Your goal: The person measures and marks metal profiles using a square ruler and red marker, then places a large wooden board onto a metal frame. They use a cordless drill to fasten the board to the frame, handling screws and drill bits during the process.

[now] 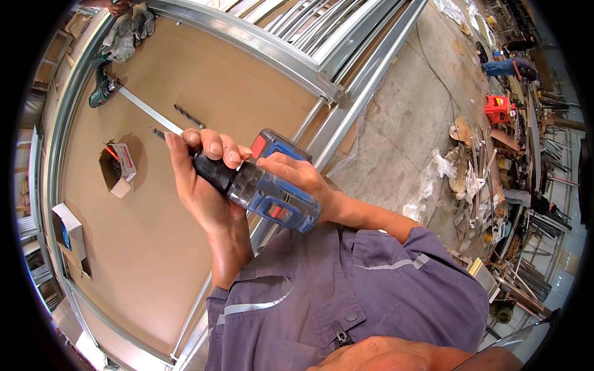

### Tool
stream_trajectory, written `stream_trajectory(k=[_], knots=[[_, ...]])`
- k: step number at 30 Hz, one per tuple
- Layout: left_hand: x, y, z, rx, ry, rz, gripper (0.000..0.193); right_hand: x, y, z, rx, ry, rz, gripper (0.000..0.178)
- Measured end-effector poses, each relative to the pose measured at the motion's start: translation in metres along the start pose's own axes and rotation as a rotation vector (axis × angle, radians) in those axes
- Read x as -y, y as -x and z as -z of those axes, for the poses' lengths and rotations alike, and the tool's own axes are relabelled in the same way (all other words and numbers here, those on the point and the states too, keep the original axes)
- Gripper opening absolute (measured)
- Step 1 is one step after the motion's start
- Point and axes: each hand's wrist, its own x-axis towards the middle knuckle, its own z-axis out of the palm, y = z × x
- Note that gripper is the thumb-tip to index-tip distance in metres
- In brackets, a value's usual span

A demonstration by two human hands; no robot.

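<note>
A blue cordless drill (281,199) is held up in front of my chest, its tip toward the left. My left hand (207,176) closes round the black chuck (213,171), thumb and fingers curled over it. A thin bit (157,132) sticks out past those fingers. My right hand (300,174) grips the drill from the other side, its handle partly hidden by the fingers; the battery end (278,147) shows beyond them. Below the drill lies a brown board (154,229) in a metal frame, with a loose dark twist drill bit (188,116) and a pale flat strip (148,110) on it.
On the board stand an open small carton of screws (117,170) and a white box (71,238). A green drill (102,89) and grey work gloves (129,36) lie at the far left. Metal profiles (322,31) are stacked beyond. A person (510,68) and a red stool (497,109) are far right.
</note>
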Motion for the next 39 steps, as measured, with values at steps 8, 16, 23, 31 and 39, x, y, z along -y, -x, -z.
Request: stream_trajectory(k=[8,16,23,31,39], knots=[[0.006,-0.003,-0.002,0.024,0.042,0.043,0.033,-0.01,-0.007,-0.001,-0.005,-0.034,0.009,0.065],[0.0,-0.012,0.016,0.141,-0.013,0.034,0.024,-0.019,-0.02,0.001,-0.003,-0.055,0.076,0.061],[0.0,-0.036,0.022,-0.015,-0.126,0.044,0.025,-0.047,-0.028,-0.004,-0.037,-0.098,0.03,0.057],[0.027,-0.09,0.025,-0.142,-0.467,-0.028,0.043,-0.105,-0.054,-0.024,-0.125,-0.249,-0.131,0.065],[0.025,-0.136,0.069,-0.057,-0.6,0.143,0.048,-0.119,-0.055,-0.062,-0.22,-0.303,-0.27,0.062]])
